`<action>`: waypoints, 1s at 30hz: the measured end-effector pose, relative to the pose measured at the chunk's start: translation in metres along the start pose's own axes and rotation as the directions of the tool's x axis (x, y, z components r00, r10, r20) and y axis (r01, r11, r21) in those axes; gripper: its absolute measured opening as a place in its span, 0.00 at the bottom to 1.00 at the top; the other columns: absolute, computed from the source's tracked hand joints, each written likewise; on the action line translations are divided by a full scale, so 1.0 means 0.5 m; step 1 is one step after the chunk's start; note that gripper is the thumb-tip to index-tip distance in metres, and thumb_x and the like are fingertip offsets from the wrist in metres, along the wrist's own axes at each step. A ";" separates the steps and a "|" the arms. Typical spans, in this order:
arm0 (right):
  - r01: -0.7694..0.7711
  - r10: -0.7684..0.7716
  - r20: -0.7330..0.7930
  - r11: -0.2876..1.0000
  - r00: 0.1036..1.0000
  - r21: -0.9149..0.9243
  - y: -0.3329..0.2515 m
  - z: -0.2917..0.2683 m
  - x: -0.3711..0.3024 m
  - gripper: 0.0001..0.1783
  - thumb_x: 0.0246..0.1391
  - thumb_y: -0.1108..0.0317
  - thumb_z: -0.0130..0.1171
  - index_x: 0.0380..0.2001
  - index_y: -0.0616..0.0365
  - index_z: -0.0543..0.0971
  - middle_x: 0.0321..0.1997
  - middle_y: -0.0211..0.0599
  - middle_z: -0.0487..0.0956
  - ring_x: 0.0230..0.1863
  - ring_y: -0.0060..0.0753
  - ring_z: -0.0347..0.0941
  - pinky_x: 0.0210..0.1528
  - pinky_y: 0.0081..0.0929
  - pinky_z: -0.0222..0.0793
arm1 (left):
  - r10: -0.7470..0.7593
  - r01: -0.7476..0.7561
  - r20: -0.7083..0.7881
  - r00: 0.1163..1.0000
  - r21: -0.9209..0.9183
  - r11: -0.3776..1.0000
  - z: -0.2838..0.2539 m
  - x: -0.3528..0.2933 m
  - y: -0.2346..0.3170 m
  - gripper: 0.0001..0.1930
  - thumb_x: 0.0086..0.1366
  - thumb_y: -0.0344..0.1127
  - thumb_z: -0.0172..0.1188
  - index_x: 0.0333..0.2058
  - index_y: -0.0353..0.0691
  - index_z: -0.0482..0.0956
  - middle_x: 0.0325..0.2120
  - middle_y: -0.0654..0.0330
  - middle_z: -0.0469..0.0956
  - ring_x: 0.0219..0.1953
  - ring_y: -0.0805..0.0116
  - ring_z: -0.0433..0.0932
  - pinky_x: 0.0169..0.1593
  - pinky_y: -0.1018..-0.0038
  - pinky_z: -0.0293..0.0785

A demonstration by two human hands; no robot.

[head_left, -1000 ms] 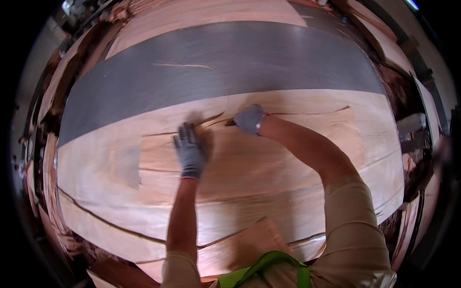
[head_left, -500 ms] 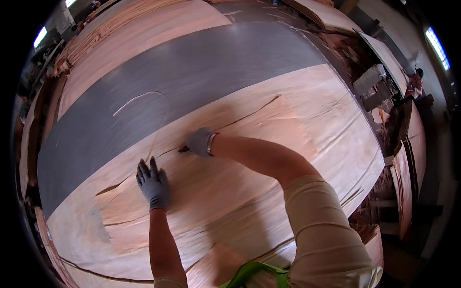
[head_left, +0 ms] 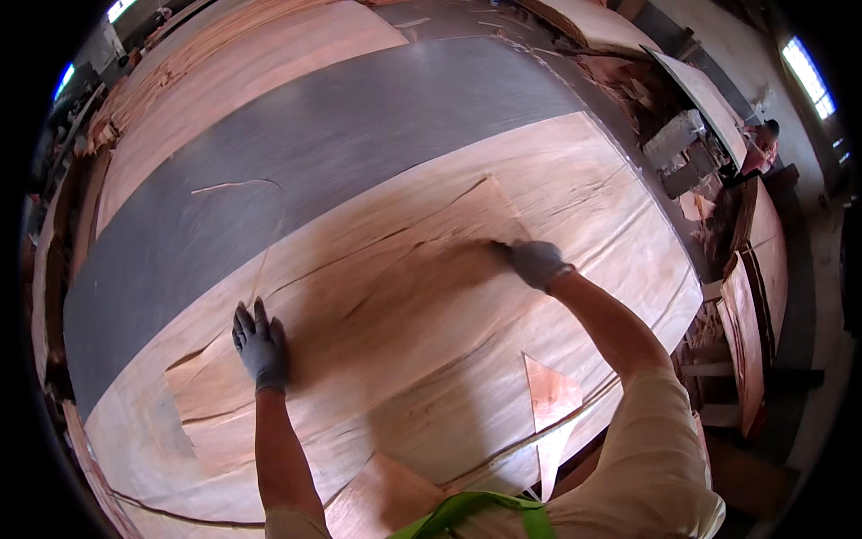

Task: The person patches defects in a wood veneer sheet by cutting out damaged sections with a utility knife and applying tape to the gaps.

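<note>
A broad, pale sheet of wood veneer [head_left: 620, 207] lies in front of me, with a darker pinkish veneer piece [head_left: 422, 332] on top of it. My left hand [head_left: 262, 352], in a grey glove, rests flat on the left part of that piece, fingers stretched. Further right, my gloved right hand [head_left: 539, 264] is closed around a small dark tool [head_left: 499, 250], blurred, its kind unclear, near the piece's right edge. A thin curled veneer strip [head_left: 238, 185] runs from the grey surface toward my left fingertips.
Beyond the pale sheet extends a smooth dark grey surface [head_left: 359, 126]. A pointed veneer scrap [head_left: 549, 395] lies at the near right. Stacked veneer sheets [head_left: 260, 63] stand at the far left. Another person [head_left: 763, 148] is at the far right.
My right hand has swept right across the veneer with the tool, away from my left hand. The pointed scrap now shows where my arm was. My left hand stays flat.
</note>
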State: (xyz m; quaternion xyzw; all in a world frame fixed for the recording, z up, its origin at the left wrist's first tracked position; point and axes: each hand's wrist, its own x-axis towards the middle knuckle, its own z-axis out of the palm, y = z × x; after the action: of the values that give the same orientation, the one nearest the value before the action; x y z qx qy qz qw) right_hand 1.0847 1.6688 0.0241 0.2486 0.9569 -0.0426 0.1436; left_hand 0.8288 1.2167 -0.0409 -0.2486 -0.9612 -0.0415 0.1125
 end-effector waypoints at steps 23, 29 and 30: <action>0.378 -0.381 -0.063 0.857 0.922 0.350 -0.734 0.017 -0.229 0.28 0.62 0.64 0.38 0.65 0.48 0.52 0.23 0.49 0.75 0.22 0.52 0.72 0.26 0.48 0.65 | -0.074 0.021 -0.151 0.986 -0.330 0.944 -0.121 -0.151 -0.284 0.23 0.62 0.44 0.47 0.52 0.38 0.68 0.55 0.47 0.64 0.59 0.48 0.59 0.63 0.56 0.49; 0.702 -0.639 -0.301 0.684 0.708 0.200 -1.121 0.144 -0.157 0.14 0.58 0.60 0.44 0.41 0.58 0.71 0.24 0.50 0.77 0.25 0.56 0.74 0.27 0.52 0.68 | -0.293 0.285 -0.213 0.932 -0.070 0.956 -0.089 -0.261 -0.567 0.19 0.54 0.36 0.52 0.45 0.37 0.73 0.48 0.53 0.70 0.53 0.56 0.65 0.57 0.60 0.58; 0.698 -0.628 -0.305 0.646 0.716 0.309 -1.187 0.148 -0.144 0.14 0.57 0.59 0.45 0.35 0.59 0.73 0.25 0.51 0.77 0.25 0.56 0.74 0.28 0.52 0.68 | -0.314 0.301 -0.195 0.929 -0.092 0.949 -0.084 -0.259 -0.577 0.21 0.54 0.37 0.52 0.47 0.37 0.72 0.50 0.53 0.69 0.55 0.56 0.64 0.58 0.60 0.57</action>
State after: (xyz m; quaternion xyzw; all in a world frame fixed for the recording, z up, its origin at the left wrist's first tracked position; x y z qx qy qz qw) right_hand 0.8740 1.1061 -0.0193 -0.0934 0.9591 -0.2666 -0.0188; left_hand 0.8069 0.8985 -0.0377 -0.0927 -0.9695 -0.1135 0.1967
